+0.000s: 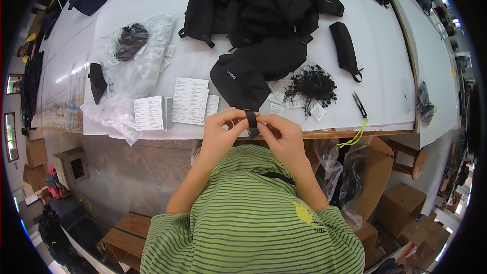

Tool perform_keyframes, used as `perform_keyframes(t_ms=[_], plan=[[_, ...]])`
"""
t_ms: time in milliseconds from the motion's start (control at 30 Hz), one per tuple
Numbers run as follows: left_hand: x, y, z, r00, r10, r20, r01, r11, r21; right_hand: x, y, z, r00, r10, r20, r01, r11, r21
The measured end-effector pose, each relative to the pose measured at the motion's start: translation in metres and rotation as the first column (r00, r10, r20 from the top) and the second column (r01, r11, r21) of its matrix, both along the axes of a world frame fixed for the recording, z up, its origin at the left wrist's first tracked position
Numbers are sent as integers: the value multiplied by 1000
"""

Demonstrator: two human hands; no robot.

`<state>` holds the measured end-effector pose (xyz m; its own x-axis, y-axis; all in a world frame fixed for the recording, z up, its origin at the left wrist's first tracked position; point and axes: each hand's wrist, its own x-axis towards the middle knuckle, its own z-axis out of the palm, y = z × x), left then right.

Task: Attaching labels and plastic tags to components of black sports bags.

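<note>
Both hands meet at the near edge of the table, pinching a short black strap (251, 120) between their fingertips. My left hand (224, 126) is closed on its left side, my right hand (282, 130) on its right. Just beyond the fingers lies a black fabric pouch (238, 82); whether the strap is joined to it cannot be made out. To the left of the hands are stacks of white printed cards (189, 100). A tangle of thin black cords (310, 87) sits to the right, with loose white tags around it.
More black fabric bags (253, 12) are heaped farther back. Clear plastic bags (137, 71) spread at left. On the right lie a long black pouch (345, 48) and thread snips (359, 104) with a yellow cord over the table edge. Cardboard boxes (401, 205) stand below.
</note>
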<state>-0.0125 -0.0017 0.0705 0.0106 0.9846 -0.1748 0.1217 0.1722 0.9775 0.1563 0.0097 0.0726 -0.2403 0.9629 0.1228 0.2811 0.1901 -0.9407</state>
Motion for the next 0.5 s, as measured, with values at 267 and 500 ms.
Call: perform_keyframes(t_ms=[267, 500], plan=[[4, -11, -5, 982, 173, 80, -178, 981, 69, 4, 2, -3, 977, -142, -160, 118, 982, -150], [6, -12, 2, 992, 109, -67, -106, 994, 40, 2, -1, -8, 996, -5, 84, 6, 1000, -19]])
